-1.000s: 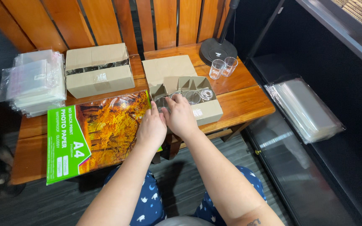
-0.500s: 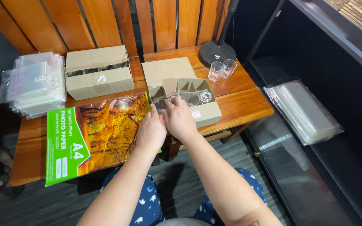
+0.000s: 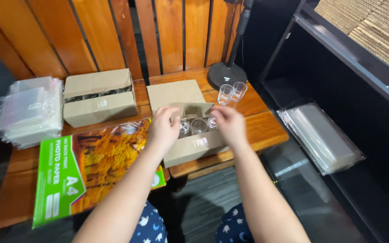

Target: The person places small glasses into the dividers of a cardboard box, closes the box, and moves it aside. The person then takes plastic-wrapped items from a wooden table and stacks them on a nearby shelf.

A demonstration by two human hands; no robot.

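A small cardboard box point(image 3: 193, 148) sits open on the wooden bench point(image 3: 262, 128) in front of me. Its large lid flap point(image 3: 174, 93) is folded back. Several small clear glasses point(image 3: 198, 125) stand inside it. My left hand point(image 3: 162, 130) is at the box's left edge with its fingers curled on a side flap. At the right edge, my right hand point(image 3: 230, 126) grips the opposite flap. Both hands are blurred by motion.
A closed cardboard box point(image 3: 97, 96) lies at the back left, beside a stack of clear plastic bags point(image 3: 25, 110). A pack of photo paper point(image 3: 84, 173) lies left of my arm. Two loose glasses point(image 3: 231, 92) stand by a black stand base point(image 3: 226, 73). A plastic-wrapped pack point(image 3: 323, 137) rests on the dark shelf.
The box's flaps were shut under my hands; now they are spread apart and the glasses inside show. My hands have moved away from each other.
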